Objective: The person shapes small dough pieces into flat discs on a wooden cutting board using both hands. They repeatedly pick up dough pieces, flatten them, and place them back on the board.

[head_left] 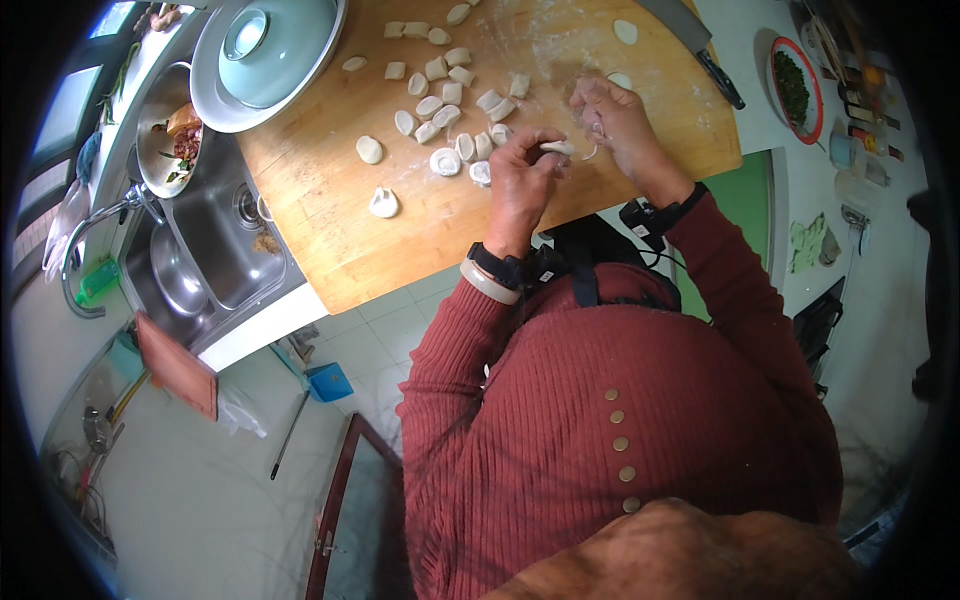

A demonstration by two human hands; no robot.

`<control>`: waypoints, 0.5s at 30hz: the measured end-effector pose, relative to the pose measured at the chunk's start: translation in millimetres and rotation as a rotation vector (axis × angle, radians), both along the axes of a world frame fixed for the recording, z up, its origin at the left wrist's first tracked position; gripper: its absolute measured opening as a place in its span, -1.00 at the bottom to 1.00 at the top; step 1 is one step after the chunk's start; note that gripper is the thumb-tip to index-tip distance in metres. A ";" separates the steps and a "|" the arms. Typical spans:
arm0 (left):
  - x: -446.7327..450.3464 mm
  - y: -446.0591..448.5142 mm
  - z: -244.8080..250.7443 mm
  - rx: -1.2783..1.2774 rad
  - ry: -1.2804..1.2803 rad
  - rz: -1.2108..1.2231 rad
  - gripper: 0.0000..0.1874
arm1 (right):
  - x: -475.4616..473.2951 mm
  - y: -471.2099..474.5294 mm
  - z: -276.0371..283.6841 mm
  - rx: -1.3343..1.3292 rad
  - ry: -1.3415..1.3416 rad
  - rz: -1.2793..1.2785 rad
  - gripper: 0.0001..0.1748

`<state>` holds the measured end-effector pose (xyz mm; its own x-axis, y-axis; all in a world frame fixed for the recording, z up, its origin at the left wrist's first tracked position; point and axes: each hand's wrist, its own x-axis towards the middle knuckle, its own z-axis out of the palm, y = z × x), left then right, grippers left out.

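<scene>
My left hand (523, 174) is above the near part of a floured wooden board (315, 240), its fingers closed on a small piece of dough (556, 148). To its right, my floury right hand (611, 120) is raised over the board with bent fingers; whether it holds anything I cannot tell. A flattened dough round (619, 80) lies just beyond the right hand, and another lies farther back. Several cut dough pieces (451, 94) are scattered to the left of my hands. A folded-looking dough piece (384, 202) sits apart near the board's left side.
A bowl with a pale green lid (281, 45) stands at the board's back left. Left of it are a metal bowl with food (166, 180) and a steel sink (217, 247). A cleaver (679, 26) lies at the back right, near a red-rimmed bowl of chopped greens (791, 86).
</scene>
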<state>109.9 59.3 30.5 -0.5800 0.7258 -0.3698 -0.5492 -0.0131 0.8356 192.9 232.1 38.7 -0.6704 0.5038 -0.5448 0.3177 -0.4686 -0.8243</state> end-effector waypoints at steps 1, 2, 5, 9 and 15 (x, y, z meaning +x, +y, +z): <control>0.8 3.7 -2.4 0.010 0.023 0.011 -0.78 | 0.6 -0.2 0.2 -0.005 0.055 0.019 -0.69; 2.1 7.3 -4.2 0.018 0.047 0.023 -0.76 | 0.6 -1.5 -0.3 0.002 0.080 0.001 -0.68; 2.7 17.5 -4.4 0.104 0.186 0.040 -0.70 | 0.0 -3.3 -1.9 0.004 0.131 -0.063 -0.63; -1.1 16.5 10.0 0.202 -0.002 0.015 -0.62 | 2.2 -2.5 -0.6 0.021 0.052 -0.096 -0.62; 0.9 10.4 22.3 0.048 -0.258 -0.040 -0.61 | -0.5 -14.8 -3.9 0.103 0.083 -0.076 -0.60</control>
